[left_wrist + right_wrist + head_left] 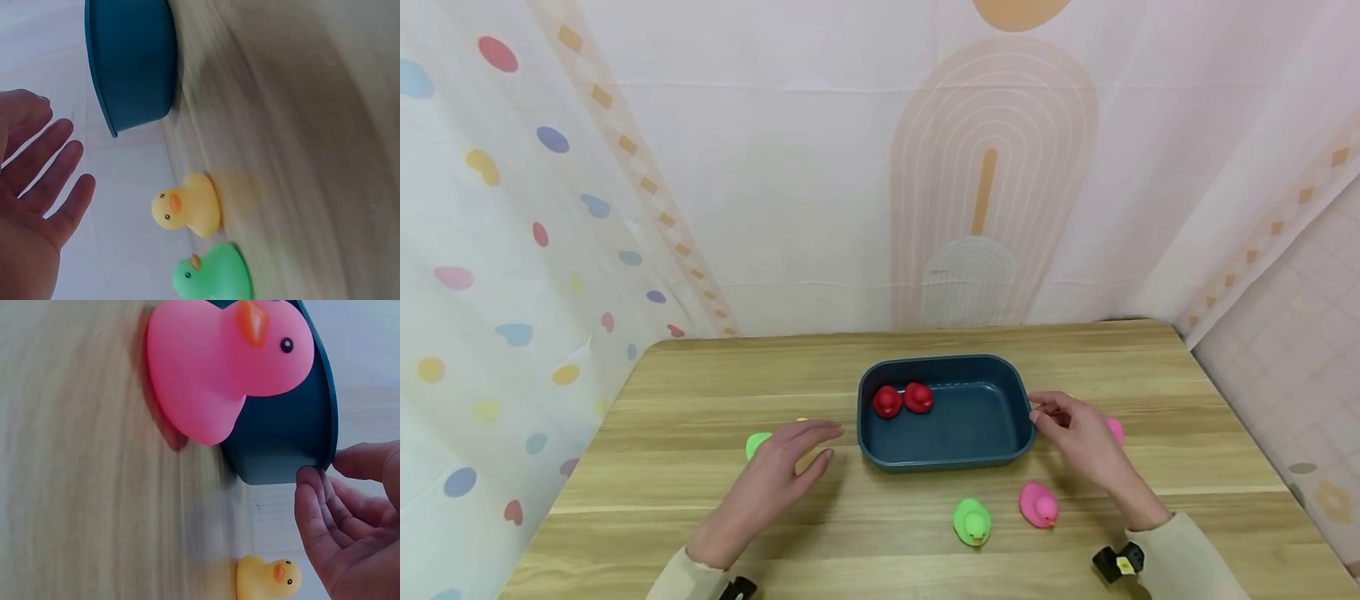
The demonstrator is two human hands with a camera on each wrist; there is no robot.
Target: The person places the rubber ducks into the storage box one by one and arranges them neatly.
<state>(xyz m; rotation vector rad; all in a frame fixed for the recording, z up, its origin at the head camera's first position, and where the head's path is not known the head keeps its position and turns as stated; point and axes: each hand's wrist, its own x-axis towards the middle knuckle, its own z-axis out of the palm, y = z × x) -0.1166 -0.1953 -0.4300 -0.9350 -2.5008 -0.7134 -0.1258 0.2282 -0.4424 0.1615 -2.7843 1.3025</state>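
A dark blue-green plastic bin (943, 463) stands on the table with two red rubber ducks (887, 402) inside, at its left end. My right hand (1078, 433) pinches the bin's right rim between thumb and fingertips, as the right wrist view shows up close. Left of the bin, my left hand (784, 467) hovers with relaxed, spread fingers and holds nothing. Close by it on the table are a yellow duck (194, 205) and a green duck (219, 275), both partly covered by that hand in the head view.
In front of the bin sit another green duck (973, 522) and a pink duck (1039, 505). Another pink duck (1117, 430) shows behind my right hand, and a yellow duck (265, 578) stands beyond it. A patterned curtain (790, 208) hangs behind the wooden table (700, 375).
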